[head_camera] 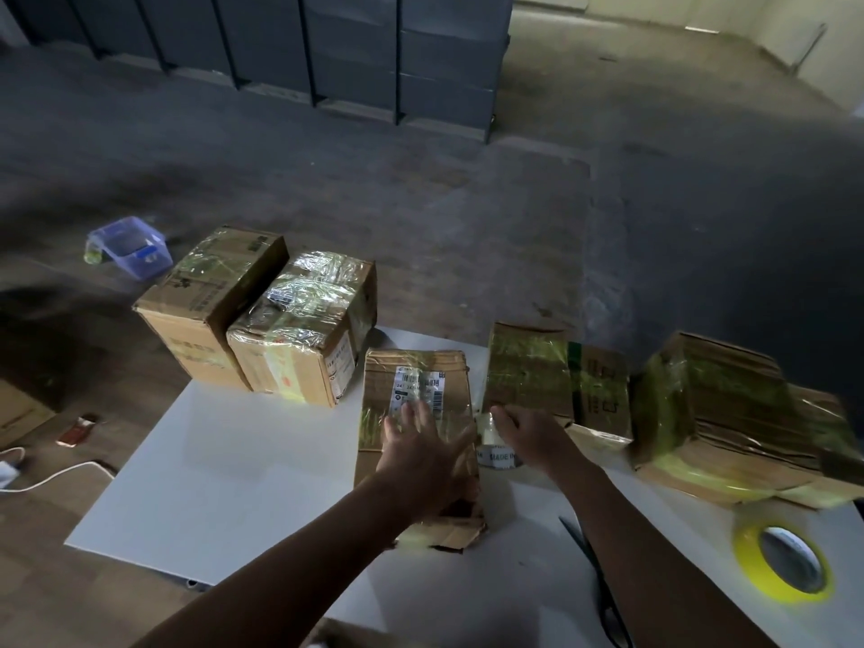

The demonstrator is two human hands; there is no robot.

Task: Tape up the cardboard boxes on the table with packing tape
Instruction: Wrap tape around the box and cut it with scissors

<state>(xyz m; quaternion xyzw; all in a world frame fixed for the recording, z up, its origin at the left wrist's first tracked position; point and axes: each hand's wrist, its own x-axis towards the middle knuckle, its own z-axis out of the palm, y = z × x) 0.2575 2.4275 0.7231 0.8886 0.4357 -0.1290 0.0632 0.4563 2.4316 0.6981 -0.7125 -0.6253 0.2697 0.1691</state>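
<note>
A flat cardboard box [411, 381] with a white shipping label lies in the middle of the white table [243, 465]. My left hand [423, 453] rests flat on its top, fingers spread. My right hand [526, 437] reaches over a clear tape roll [495, 453] printed "MADE IN", which stands just right of the box; the fingers look straight, touching it or the box behind. Two taped boxes [299, 325] stand at the back left, and two more [556, 376] [729, 413] sit to the right.
A yellow tape roll [748, 544] lies near the table's right front. Dark scissors [594, 568] lie beside my right forearm. On the floor are a blue plastic tub [131, 245], a white cable [51, 479] and grey shelving [355, 53] far back.
</note>
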